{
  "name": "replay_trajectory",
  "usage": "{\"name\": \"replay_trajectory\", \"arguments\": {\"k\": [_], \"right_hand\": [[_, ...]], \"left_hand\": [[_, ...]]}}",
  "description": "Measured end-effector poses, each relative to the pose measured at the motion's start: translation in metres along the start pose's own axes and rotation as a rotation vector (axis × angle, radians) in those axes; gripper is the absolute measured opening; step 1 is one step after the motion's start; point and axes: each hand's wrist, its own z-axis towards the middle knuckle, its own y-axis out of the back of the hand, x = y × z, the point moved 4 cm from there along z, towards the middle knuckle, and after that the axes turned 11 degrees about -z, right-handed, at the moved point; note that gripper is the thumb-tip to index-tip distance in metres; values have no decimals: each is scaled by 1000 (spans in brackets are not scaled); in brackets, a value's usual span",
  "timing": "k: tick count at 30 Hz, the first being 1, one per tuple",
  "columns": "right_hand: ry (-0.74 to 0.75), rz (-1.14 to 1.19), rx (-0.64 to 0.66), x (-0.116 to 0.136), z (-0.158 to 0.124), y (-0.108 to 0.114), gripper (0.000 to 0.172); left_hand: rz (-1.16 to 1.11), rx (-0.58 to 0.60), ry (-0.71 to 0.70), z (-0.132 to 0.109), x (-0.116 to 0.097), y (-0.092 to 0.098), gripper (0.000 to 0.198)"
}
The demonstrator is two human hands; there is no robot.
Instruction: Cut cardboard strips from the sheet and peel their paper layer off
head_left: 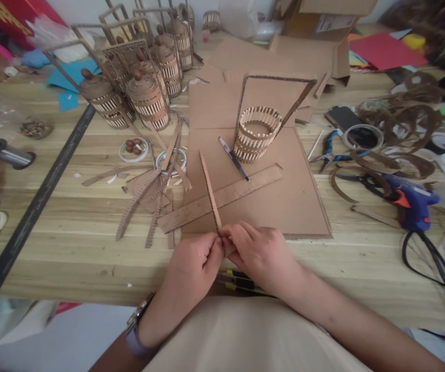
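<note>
A narrow cardboard strip (210, 196) points away from me, its near end pinched between both hands. My left hand (197, 263) is closed on it from the left, and my right hand (261, 253) grips the same end with bent fingers; the fingertips partly hide that end. Beyond the hands, a wooden ruler (226, 199) lies slanted on a cardboard sheet (300, 191). A pen (233, 157) rests there too, its tip over the ruler. Farther back on the sheet stands a small round basket of sticks (255, 137) with a tall cardboard handle (280, 77).
Several lidded stick baskets (148, 101) stand at the back left. Loose corrugated strips (139, 204) lie left of the sheet. To the right are pliers (329, 147), scissors (369, 183), a blue glue gun (414, 201) and its cable. A yellow-black cutter (241, 281) lies near the table's front edge.
</note>
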Motion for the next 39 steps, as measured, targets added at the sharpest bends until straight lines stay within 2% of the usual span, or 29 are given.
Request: {"name": "replay_trajectory", "arguments": {"k": [4,8,12,18,26,31,39], "right_hand": [[-25,107,72,-3,0,-4,16],[-172,356,115,-11,3,-8,5],[-273,497,151,-17,4,-14,8],[-292,452,9,-22,2,-10,10],[-304,541,-11,-12,-3,-8,12],[-290,424,-40,-7,-3,-10,13],[-164,96,-80,3,-1,-8,8]], "left_hand": [[20,-9,-47,-1,-3,2,30],[43,-24,-49,-1,-1,3,30],[66,-22,-26,-2,1,3,32],[2,-33,15,-3,2,5,33],[-94,-8,66,-4,2,3,33],[-188,-44,87,-3,4,5,33],[-89,-55,60,-1,0,6,29]]}}
